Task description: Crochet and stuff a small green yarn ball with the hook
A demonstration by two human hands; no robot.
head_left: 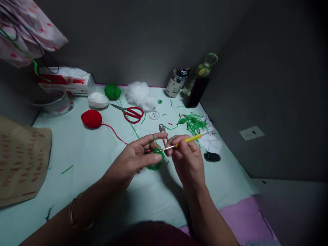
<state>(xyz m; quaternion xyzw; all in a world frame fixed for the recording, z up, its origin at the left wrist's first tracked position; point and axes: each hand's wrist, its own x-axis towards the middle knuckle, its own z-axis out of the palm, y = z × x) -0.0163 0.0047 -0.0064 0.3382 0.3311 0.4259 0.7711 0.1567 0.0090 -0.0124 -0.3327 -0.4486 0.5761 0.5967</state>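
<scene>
My left hand (139, 153) pinches a small green crocheted piece (155, 165) with a bit of red in it, and green yarn runs over its raised index finger. In my right hand (188, 157) is a crochet hook (193, 138) with a yellow handle, its metal tip at the green piece. The green yarn leads back to a green ball (112, 92). A red yarn ball (91, 119) lies to the left, its strand trailing toward my left hand. Small snips (162, 130) lie just behind the hands.
Red-handled scissors (133, 114), a white yarn ball (98, 100) and white stuffing (141, 95) lie behind. A pen cup (175, 83), bottle (203, 70) and dark phone (197, 92) stand at the back right. Green scraps (196, 123) lie right; a paper bag (24, 164) is left.
</scene>
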